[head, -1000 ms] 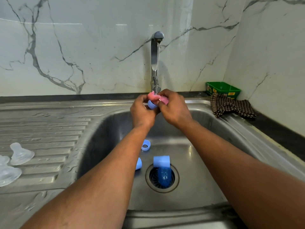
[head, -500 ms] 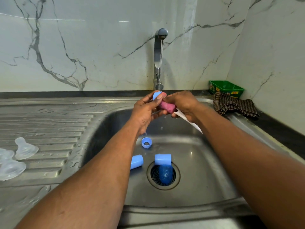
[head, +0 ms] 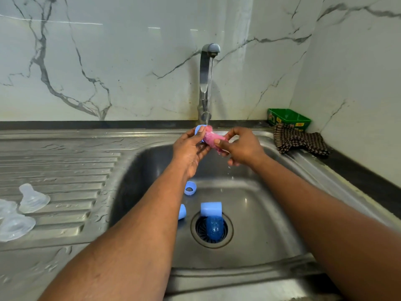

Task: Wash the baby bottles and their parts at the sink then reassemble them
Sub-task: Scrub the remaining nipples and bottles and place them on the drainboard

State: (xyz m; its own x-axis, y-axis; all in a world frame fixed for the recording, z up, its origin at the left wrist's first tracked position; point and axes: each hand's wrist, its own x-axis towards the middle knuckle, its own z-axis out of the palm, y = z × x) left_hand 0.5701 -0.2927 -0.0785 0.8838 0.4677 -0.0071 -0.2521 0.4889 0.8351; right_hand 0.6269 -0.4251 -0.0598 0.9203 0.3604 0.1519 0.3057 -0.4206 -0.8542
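Under the running tap (head: 207, 61), my left hand (head: 191, 148) grips a small light-blue bottle part (head: 199, 129). My right hand (head: 243, 147) pinches a pink brush head (head: 213, 139) and holds it against that part. In the steel sink basin (head: 260, 213) lie a blue ring (head: 190, 188), a blue cap (head: 181, 211) partly hidden by my left forearm, and a blue bottle (head: 211, 220) lying over the drain. Three clear teats (head: 32, 198) sit on the ribbed drainboard at the left.
A checked cloth (head: 299, 142) lies on the counter right of the sink, with a green box (head: 288, 119) behind it in the corner. Marble walls close off the back and right. The drainboard (head: 65, 161) is wet.
Both hands stay under the tap. The brush head has turned against the blue part, and my right hand's fingers have shifted along it. The white brush handle seen earlier is hidden.
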